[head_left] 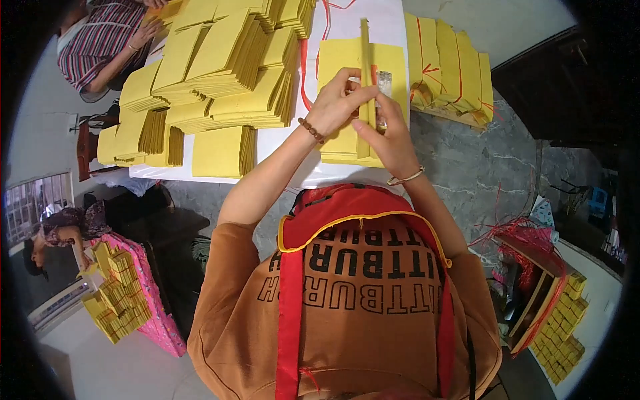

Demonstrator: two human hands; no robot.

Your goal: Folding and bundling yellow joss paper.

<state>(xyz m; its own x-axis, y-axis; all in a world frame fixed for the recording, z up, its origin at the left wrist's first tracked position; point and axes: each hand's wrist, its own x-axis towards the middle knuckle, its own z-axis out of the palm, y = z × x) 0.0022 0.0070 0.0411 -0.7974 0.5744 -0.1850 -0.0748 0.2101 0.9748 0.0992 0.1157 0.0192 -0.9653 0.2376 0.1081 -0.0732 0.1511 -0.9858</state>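
A yellow paper sheet (340, 57) lies on the white-covered table in front of me, with a red and silver patch (385, 81) on it. A narrow raised strip of yellow paper (365, 50) runs lengthwise along its middle. My left hand (338, 100) pinches this strip from the left, its fingers closed over it. From the right, my right hand (390, 137) grips the same strip lower down, thumb and fingers on either side. The hands nearly touch each other. Whether the strip is a fold of the sheet or a separate piece I cannot tell.
Large stacks of folded yellow paper (220, 60) fill the table's left side, near red ribbon (303, 73). Tied yellow bundles (450, 67) stand to the right. A co-worker in a striped shirt (100, 50) handles paper at far left; another person (70, 230) is by a pink-covered table (160, 320).
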